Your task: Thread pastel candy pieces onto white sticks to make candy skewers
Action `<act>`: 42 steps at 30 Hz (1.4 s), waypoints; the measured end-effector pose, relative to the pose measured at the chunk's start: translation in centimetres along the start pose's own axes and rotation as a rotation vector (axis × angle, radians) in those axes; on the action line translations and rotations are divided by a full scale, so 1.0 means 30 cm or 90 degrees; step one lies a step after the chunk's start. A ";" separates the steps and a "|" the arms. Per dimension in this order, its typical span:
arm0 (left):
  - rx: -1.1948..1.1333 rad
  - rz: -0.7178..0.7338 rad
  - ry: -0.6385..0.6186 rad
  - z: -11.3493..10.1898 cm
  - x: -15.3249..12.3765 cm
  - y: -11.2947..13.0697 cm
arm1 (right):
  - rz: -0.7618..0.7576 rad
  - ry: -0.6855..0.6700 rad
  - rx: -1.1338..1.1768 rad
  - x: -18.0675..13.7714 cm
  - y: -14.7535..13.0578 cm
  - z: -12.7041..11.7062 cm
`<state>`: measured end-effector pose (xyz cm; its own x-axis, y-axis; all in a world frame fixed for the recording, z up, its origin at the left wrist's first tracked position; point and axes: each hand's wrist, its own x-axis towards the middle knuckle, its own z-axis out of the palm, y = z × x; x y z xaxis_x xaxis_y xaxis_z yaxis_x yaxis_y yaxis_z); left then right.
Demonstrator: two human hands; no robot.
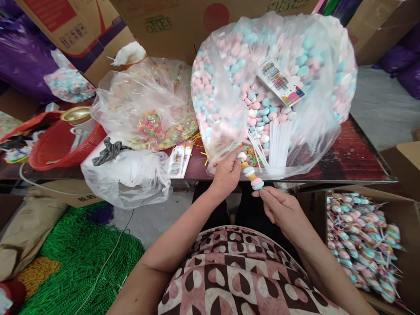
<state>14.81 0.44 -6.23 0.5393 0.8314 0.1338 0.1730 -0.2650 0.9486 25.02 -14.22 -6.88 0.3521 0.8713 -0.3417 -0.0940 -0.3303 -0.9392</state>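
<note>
A candy skewer [250, 172] slants in front of me at the table's edge. Pink, blue and white puffy candies alternate on it with yellow-orange pieces. The fingers of my right hand [278, 204] pinch its lower end, below a pink and blue candy. At the upper end, my left hand [228, 174] is closed against a white candy [242, 155]; the fingertips are partly hidden. Just beyond lies a large open plastic bag of pastel candies [219, 94], with a bundle of white sticks [280, 142] and ring gummies [252, 156] at its front.
A printed card stack [280, 83] rests on the pastel candies. Left of them are a bag of ring gummies [151, 124], more printed cards [180, 159], a clear bag with white contents [131, 170] and a red basket [52, 146]. Wrapped candy skewers fill a carton [364, 245] at lower right.
</note>
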 end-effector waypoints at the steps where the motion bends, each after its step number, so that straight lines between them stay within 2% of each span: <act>1: 0.042 0.022 0.008 0.003 -0.002 -0.003 | 0.003 0.000 0.005 -0.002 -0.003 0.002; 8: 0.153 0.109 0.090 0.034 -0.021 -0.022 | 0.015 0.005 0.032 -0.017 -0.026 0.035; 24: 0.080 0.095 0.077 0.063 -0.045 -0.020 | -0.024 0.056 0.098 -0.007 -0.035 0.093; 28: -0.060 0.032 0.054 0.057 -0.049 -0.011 | -0.043 0.052 0.096 0.021 -0.027 0.078; 34: -0.491 -0.164 0.044 0.034 -0.026 0.076 | -0.017 0.048 0.113 0.034 -0.028 0.050; 38: -0.556 -0.200 0.053 0.034 -0.010 0.084 | -0.034 0.098 0.165 0.028 -0.013 0.044; 42: -0.588 -0.194 0.021 0.027 -0.007 0.080 | -0.079 0.144 0.073 0.024 0.006 0.027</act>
<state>15.79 -0.76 -4.20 0.5532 0.8176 -0.1595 -0.4210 0.4396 0.7934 24.50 -13.34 -7.34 0.5651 0.7952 -0.2197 -0.1372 -0.1721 -0.9755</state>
